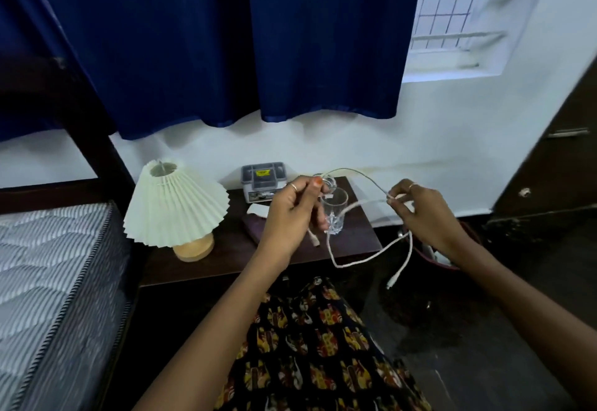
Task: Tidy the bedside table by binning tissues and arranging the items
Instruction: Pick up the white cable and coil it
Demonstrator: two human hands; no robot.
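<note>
Both hands pinch the thin white charging cable (pixel 365 257) above the clear drinking glass (pixel 334 213) on the dark wooden table (pixel 226 258): left hand (pixel 290 213) near one end, right hand (pixel 423 213) further along. The step in hand seems to be coiling the cable; next, I judge, the hanging loop must be gathered clear of the glass.

1. Bedside table (pixel 355 242): dark wood, smooth, faintly glossy top.
2. Lamp (pixel 176 204): pleated, matt cream shade, paper-like; smooth, pale wooden base.
3. Drinking glass (pixel 334 213): clear, cut-patterned glass, shiny.
4. Cable (pixel 371 255): white, matt, smooth sheath.
5. Organiser box (pixel 263 181): grey plastic, slightly glossy.
6. Curtain (pixel 258 39): deep blue cloth with a soft sheen.
7. Mattress (pixel 48 281): quilted, striped cloth.
</note>
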